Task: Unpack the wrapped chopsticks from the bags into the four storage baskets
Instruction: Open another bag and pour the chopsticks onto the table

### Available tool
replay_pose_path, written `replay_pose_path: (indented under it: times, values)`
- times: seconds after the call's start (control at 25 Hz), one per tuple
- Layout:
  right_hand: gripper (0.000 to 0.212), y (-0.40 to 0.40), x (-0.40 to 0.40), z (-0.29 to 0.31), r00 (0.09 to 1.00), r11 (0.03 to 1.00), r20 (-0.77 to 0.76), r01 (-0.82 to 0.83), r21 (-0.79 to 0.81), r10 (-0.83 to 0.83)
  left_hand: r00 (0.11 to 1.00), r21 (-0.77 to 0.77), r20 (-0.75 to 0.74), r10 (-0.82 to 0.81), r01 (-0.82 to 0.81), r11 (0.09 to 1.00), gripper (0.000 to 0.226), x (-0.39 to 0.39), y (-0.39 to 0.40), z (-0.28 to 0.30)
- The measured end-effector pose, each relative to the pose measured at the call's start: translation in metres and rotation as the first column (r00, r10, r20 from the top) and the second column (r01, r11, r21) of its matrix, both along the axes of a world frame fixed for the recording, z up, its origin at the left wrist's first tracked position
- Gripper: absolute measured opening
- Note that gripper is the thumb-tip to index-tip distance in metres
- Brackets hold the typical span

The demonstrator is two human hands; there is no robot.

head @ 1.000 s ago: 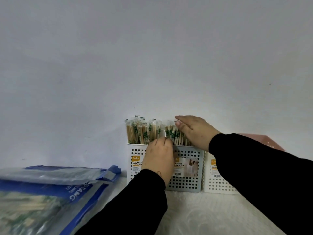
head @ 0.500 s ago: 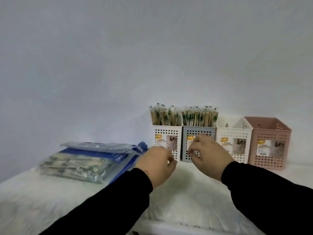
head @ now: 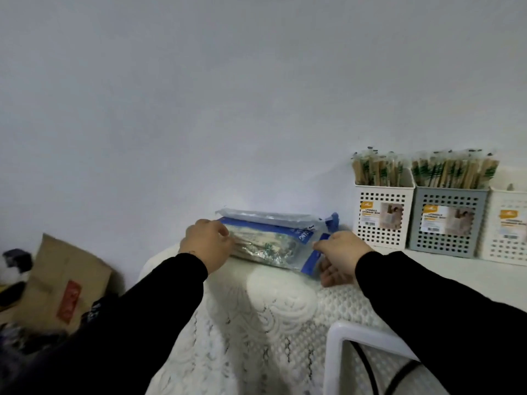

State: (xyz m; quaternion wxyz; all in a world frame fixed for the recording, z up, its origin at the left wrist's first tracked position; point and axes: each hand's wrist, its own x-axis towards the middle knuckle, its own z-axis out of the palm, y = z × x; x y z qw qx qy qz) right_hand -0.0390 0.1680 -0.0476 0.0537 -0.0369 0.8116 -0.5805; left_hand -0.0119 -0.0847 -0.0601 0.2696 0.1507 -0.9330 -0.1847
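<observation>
Head view. Table with white lace cloth (head: pixel 256 323) against a grey wall. Near its far edge, left of middle, lie stacked blue-and-clear bags (head: pixel 273 240) of wrapped chopsticks, flat, long side running left to right; a thinner clear bag sits on top toward the wall.

Left hand (head: pixel 206 243) rests on the left end of the stacked bags, fingers curled over the top edge, gripping it. Right hand (head: pixel 340 253) is at the right end, thumb on top and fingers curled under the blue end flap, pinching it. Both in black sleeves.

Along the far edge toward the right corner stand the baskets in a row, touching side by side, well apart from the bags. White basket (head: pixel 383 218) packed with upright wrapped chopsticks (head: pixel 380 171). Grey basket (head: pixel 449 220) just right of it, also packed upright with chopsticks (head: pixel 453 169). Second white basket (head: pixel 509 229) cut by the right frame edge; contents mostly unseen, only a small tip shows inside.

White plastic chair back (head: pixel 362 337) at the near edge, lower right. Off the table at left, a brown paper bag (head: pixel 61 283) with a red label, dark blurred clutter around it.
</observation>
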Motion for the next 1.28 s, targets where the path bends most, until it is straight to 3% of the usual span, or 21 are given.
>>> replay_pose_path:
  times: [0.12,0.2,0.36,0.64,0.76,0.88,0.96,1.12,1.2,1.28]
  values:
    - [0.017,-0.013,-0.017,-0.006,0.991,0.993,0.106,0.086,-0.078,-0.078,0.988,0.071,0.142,0.056,-0.067,0.995,0.071,-0.019,-0.030,-0.009]
    - [0.021,-0.015,-0.028,-0.008,0.984,0.993,0.143,0.111,-0.048,-0.103,0.983,0.117,0.182,0.018,-0.040,0.992,0.084,-0.030,-0.038,-0.008]
    - [0.012,-0.017,-0.031,-0.006,0.980,0.999,0.198,0.041,-0.036,-0.033,0.987,0.108,0.162,-0.021,0.003,0.994,0.079,-0.038,-0.041,0.001]
    - [0.005,0.017,-0.016,0.025,0.966,0.875,0.227,0.003,-0.484,0.122,0.957,-0.111,0.291,0.013,0.020,0.994,0.075,-0.008,0.000,0.052]
    - [0.016,0.061,0.004,0.059,0.975,0.827,0.185,0.001,-0.562,0.125,0.926,-0.055,0.376,-0.035,0.060,0.997,0.080,0.016,0.042,0.080]
    - [0.007,0.109,0.031,0.099,0.990,0.743,0.103,0.001,-0.669,0.092,0.888,0.157,0.413,-0.204,0.151,0.976,0.084,0.039,0.102,0.095]
    - [0.009,0.140,0.048,0.127,0.996,0.714,0.036,-0.031,-0.699,0.078,0.849,0.372,0.383,-0.363,0.218,0.902,0.085,0.045,0.145,0.096]
    - [0.024,0.192,0.073,0.169,0.996,0.759,-0.085,-0.045,-0.649,-0.014,0.730,0.766,0.268,-0.629,0.234,0.598,0.081,0.041,0.234,0.086]
    - [0.024,0.211,0.082,0.180,0.989,0.798,-0.119,0.000,-0.602,-0.089,0.687,0.876,0.183,-0.703,0.211,0.434,0.077,0.039,0.274,0.077]
    - [0.023,0.224,0.087,0.182,0.980,0.819,-0.133,0.046,-0.572,-0.148,0.644,0.922,0.151,-0.750,0.183,0.342,0.085,0.034,0.306,0.063]
